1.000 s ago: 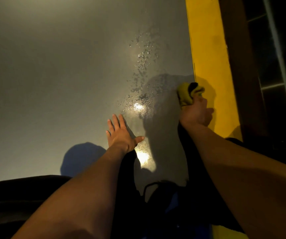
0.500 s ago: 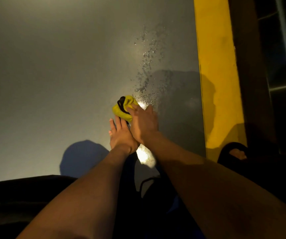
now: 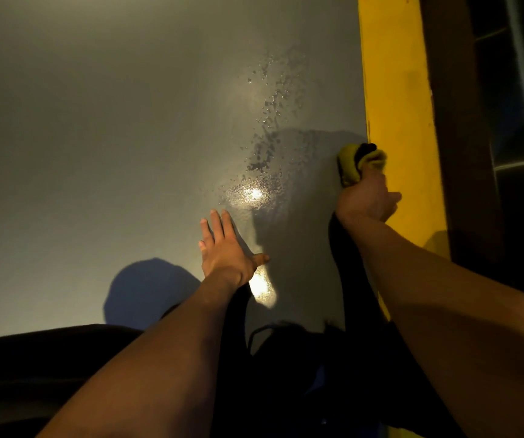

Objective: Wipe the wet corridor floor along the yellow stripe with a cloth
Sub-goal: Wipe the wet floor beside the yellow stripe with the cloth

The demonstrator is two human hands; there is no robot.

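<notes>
My right hand (image 3: pixel 366 199) grips a bunched yellow cloth with a dark patch (image 3: pixel 354 164) and presses it on the grey floor (image 3: pixel 96 153), right at the edge of the yellow stripe (image 3: pixel 393 90). My left hand (image 3: pixel 226 248) lies flat on the floor with fingers spread, to the left of the cloth. Between the hands and further ahead, water droplets and a wet patch (image 3: pixel 267 147) glisten, with a bright light reflection (image 3: pixel 253 194) in them.
A dark brown frame (image 3: pixel 450 121) and a glazed panel (image 3: pixel 513 105) run along the right of the stripe. My dark-clothed legs (image 3: pixel 286 374) fill the bottom of the view. Shadows of my head and arms lie on the floor.
My right hand has swept the cloth from beside my left hand back rightward to the stripe's edge. My left hand has stayed planted.
</notes>
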